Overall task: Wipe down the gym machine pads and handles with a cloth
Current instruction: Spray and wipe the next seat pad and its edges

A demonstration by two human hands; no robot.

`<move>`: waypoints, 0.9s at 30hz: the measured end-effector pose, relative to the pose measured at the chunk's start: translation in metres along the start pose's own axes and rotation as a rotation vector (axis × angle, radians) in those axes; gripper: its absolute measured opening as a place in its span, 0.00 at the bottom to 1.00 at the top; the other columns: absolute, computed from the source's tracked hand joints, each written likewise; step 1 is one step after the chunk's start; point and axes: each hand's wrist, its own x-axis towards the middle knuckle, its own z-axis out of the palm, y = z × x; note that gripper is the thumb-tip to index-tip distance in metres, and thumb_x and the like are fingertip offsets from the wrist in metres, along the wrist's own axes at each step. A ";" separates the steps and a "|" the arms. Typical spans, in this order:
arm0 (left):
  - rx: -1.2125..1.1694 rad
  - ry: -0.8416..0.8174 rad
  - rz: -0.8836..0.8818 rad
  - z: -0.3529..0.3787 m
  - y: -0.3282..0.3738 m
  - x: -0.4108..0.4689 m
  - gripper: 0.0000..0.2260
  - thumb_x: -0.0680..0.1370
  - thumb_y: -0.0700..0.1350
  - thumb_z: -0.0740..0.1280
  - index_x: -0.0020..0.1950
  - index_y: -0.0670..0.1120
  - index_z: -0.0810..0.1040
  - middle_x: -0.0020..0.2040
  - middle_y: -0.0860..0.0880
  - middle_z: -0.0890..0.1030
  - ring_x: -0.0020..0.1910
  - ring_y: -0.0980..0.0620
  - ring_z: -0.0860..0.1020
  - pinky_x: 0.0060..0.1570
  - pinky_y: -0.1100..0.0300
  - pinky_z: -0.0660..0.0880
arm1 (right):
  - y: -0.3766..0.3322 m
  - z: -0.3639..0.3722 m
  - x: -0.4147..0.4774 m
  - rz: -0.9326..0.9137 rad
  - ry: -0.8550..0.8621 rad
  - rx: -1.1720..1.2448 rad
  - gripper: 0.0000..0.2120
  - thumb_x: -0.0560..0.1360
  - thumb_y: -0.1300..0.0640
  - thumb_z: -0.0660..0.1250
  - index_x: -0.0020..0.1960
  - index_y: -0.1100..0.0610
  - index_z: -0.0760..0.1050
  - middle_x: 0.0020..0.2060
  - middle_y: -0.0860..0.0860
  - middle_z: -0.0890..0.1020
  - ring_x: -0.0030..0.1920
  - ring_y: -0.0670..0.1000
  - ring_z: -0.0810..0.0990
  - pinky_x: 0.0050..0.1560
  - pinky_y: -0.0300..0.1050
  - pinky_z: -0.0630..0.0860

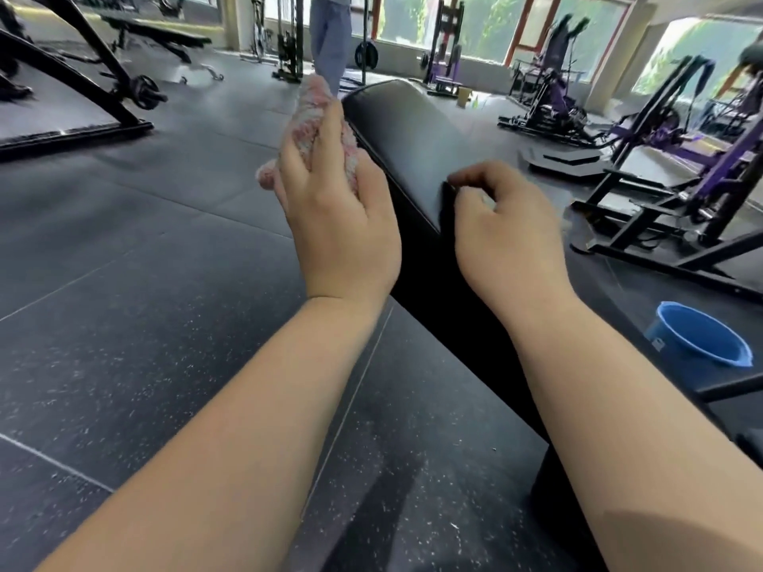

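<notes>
— Where's the cloth?

— In the left hand. It's a pink-and-white towelling cloth, bunched up, with the fingers wrapped round it and one end sticking out past the fingertips. The hand holds it against the left edge of the bench pad.

— And the pad itself?

— Black and glossy. It runs away from both hands, between them at its near end, and the far end is rounded.

— What's the right hand doing?

— It sits just right of the left hand, at the pad's near right corner. Its fingers are curled, with the tips on a seam in the upholstery. The tips are blurred, so I can't tell whether they pinch the seam or only rest on it.

— Anything else nearby?

— A blue bucket stands on the floor to the right of the right forearm. Dark speckled rubber floor tiles spread out left of the left arm. Purple machines stand beyond the right hand. Past the cloth, well off, a person in pale blue trousers is standing.
</notes>
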 end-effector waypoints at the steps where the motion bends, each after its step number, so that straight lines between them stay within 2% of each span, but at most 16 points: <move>1: 0.019 -0.012 -0.023 -0.003 0.000 0.010 0.19 0.80 0.41 0.57 0.70 0.40 0.74 0.69 0.38 0.71 0.69 0.48 0.67 0.70 0.74 0.51 | -0.008 0.004 0.008 -0.017 -0.015 -0.002 0.12 0.79 0.57 0.59 0.56 0.48 0.79 0.53 0.46 0.82 0.53 0.47 0.77 0.47 0.40 0.66; 3: 0.051 -0.081 -0.137 -0.005 -0.006 0.038 0.17 0.81 0.43 0.56 0.64 0.43 0.79 0.63 0.43 0.77 0.62 0.50 0.75 0.66 0.60 0.66 | -0.017 0.011 0.016 -0.030 -0.053 -0.011 0.13 0.80 0.57 0.59 0.59 0.48 0.79 0.53 0.45 0.80 0.52 0.44 0.74 0.47 0.38 0.64; 5: 0.035 -0.225 -0.372 -0.003 -0.015 0.077 0.12 0.78 0.44 0.58 0.49 0.42 0.81 0.43 0.45 0.78 0.43 0.44 0.76 0.45 0.48 0.74 | -0.023 0.014 0.017 -0.008 -0.096 -0.010 0.15 0.80 0.57 0.58 0.61 0.47 0.78 0.52 0.43 0.80 0.50 0.41 0.72 0.47 0.36 0.64; 6: -0.022 -0.282 -0.499 0.000 -0.016 0.095 0.10 0.77 0.44 0.60 0.42 0.41 0.78 0.36 0.46 0.73 0.34 0.44 0.72 0.34 0.47 0.72 | -0.023 0.014 0.013 0.008 -0.107 -0.011 0.15 0.80 0.57 0.57 0.62 0.46 0.78 0.55 0.42 0.80 0.52 0.41 0.73 0.50 0.37 0.66; 8: -0.072 -0.366 -0.635 0.000 -0.011 0.111 0.10 0.76 0.44 0.62 0.35 0.49 0.70 0.34 0.55 0.66 0.29 0.51 0.68 0.23 0.56 0.65 | -0.024 0.014 0.009 0.044 -0.110 0.012 0.17 0.80 0.59 0.58 0.64 0.46 0.77 0.63 0.41 0.79 0.62 0.41 0.73 0.64 0.39 0.67; 9: -0.068 -0.393 -0.634 -0.004 -0.009 0.106 0.11 0.77 0.45 0.63 0.38 0.44 0.81 0.34 0.49 0.77 0.31 0.53 0.71 0.23 0.55 0.68 | -0.025 0.014 0.008 0.077 -0.113 0.034 0.17 0.80 0.60 0.59 0.65 0.47 0.77 0.66 0.41 0.77 0.66 0.40 0.71 0.69 0.39 0.64; 10: -0.068 -0.388 -0.595 -0.011 -0.003 0.095 0.10 0.78 0.45 0.63 0.56 0.45 0.80 0.52 0.43 0.79 0.37 0.58 0.76 0.29 0.53 0.74 | -0.026 0.013 0.010 0.128 -0.109 0.064 0.17 0.80 0.60 0.59 0.65 0.47 0.77 0.67 0.41 0.76 0.68 0.39 0.70 0.73 0.39 0.62; 11: -0.079 -0.374 -0.559 -0.021 0.008 0.083 0.11 0.80 0.45 0.63 0.55 0.50 0.85 0.54 0.53 0.83 0.45 0.62 0.78 0.41 0.57 0.78 | -0.030 0.012 0.016 0.217 -0.100 0.111 0.18 0.80 0.60 0.59 0.65 0.47 0.78 0.67 0.40 0.75 0.69 0.38 0.69 0.74 0.40 0.61; 13: -0.046 -0.430 -0.468 -0.040 0.023 0.059 0.15 0.83 0.45 0.60 0.69 0.52 0.77 0.66 0.59 0.75 0.58 0.68 0.75 0.55 0.71 0.73 | -0.032 0.009 0.020 0.371 -0.062 0.170 0.17 0.80 0.61 0.59 0.65 0.47 0.77 0.66 0.39 0.75 0.71 0.39 0.68 0.75 0.43 0.61; 14: 0.009 -0.486 -0.456 -0.042 0.026 0.059 0.17 0.83 0.47 0.59 0.71 0.54 0.73 0.68 0.61 0.72 0.62 0.67 0.74 0.60 0.70 0.71 | -0.035 0.009 0.024 0.426 -0.063 0.160 0.18 0.80 0.61 0.59 0.66 0.47 0.77 0.67 0.38 0.74 0.72 0.41 0.67 0.75 0.45 0.61; 16: 0.084 -0.624 -0.493 -0.037 0.025 0.080 0.17 0.84 0.47 0.57 0.73 0.54 0.72 0.71 0.58 0.71 0.61 0.64 0.75 0.62 0.70 0.70 | -0.045 0.011 0.036 0.510 -0.090 0.135 0.19 0.80 0.61 0.57 0.67 0.47 0.75 0.71 0.39 0.71 0.73 0.44 0.66 0.76 0.50 0.60; 18: 0.098 -0.757 -0.569 -0.029 0.020 0.107 0.16 0.84 0.45 0.57 0.72 0.51 0.73 0.70 0.57 0.72 0.48 0.71 0.76 0.47 0.78 0.70 | -0.059 0.021 0.055 0.543 -0.112 0.140 0.19 0.80 0.61 0.56 0.67 0.46 0.74 0.74 0.41 0.68 0.75 0.45 0.65 0.76 0.54 0.58; 19: 0.086 -0.808 -0.614 -0.023 0.019 0.120 0.16 0.85 0.46 0.57 0.72 0.51 0.73 0.69 0.58 0.72 0.43 0.73 0.75 0.43 0.78 0.69 | -0.065 0.027 0.064 0.525 -0.126 0.128 0.20 0.80 0.61 0.56 0.67 0.46 0.74 0.75 0.42 0.67 0.76 0.45 0.63 0.77 0.54 0.57; 21: 0.114 -0.913 -0.653 -0.011 0.009 0.141 0.16 0.84 0.49 0.57 0.72 0.53 0.73 0.69 0.56 0.74 0.46 0.66 0.78 0.51 0.71 0.71 | -0.072 0.038 0.077 0.504 -0.151 0.087 0.21 0.80 0.61 0.55 0.68 0.47 0.73 0.76 0.43 0.66 0.77 0.42 0.58 0.78 0.53 0.54; 24: 0.175 -1.014 -0.749 0.020 -0.013 0.166 0.18 0.83 0.53 0.56 0.72 0.54 0.73 0.68 0.57 0.75 0.63 0.53 0.76 0.64 0.59 0.70 | -0.075 0.046 0.079 0.529 -0.156 0.068 0.22 0.80 0.62 0.54 0.70 0.46 0.71 0.76 0.41 0.65 0.77 0.40 0.56 0.79 0.48 0.48; 27: 0.030 -0.928 -0.965 0.035 -0.015 0.173 0.16 0.81 0.54 0.57 0.64 0.51 0.76 0.58 0.60 0.79 0.54 0.59 0.78 0.62 0.57 0.72 | -0.073 0.048 0.077 0.533 -0.147 0.058 0.24 0.78 0.59 0.52 0.70 0.46 0.72 0.75 0.40 0.66 0.77 0.40 0.56 0.79 0.44 0.46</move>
